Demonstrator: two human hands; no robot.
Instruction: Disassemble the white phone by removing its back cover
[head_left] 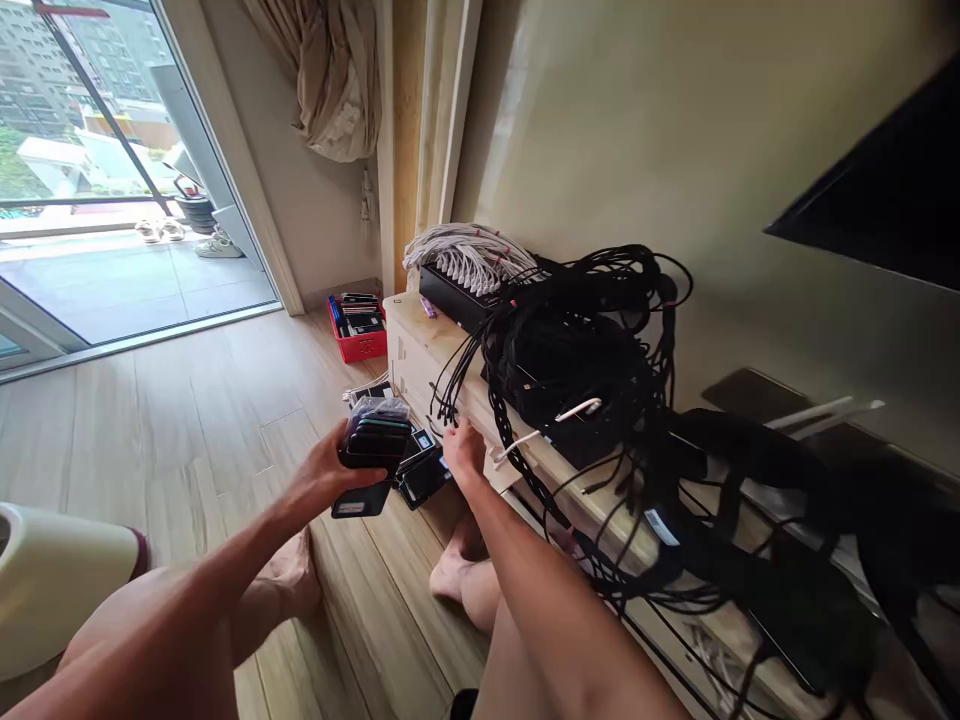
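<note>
My left hand (330, 472) is wrapped round a stack of dark phones (375, 440), with clear plastic at its far end. The lowest phone sticks out below the others. At the front edge of the cabinet, my right hand (463, 450) is closed, its fingers pinched at the hanging ends of several black cables (448, 405). How many of them it grips is hidden. Those cables come from a large black tangle (577, 340) on the cabinet top. More dark phones (421, 478) lie on the floor between and below my hands.
The long pale cabinet (420, 335) runs along the wall. A black box (457, 292) with many white cables (480, 250) stands at its far end. On the floor are a red basket (362, 345) of devices and a cream bin (60, 590). A dark screen (885, 190) juts out at right.
</note>
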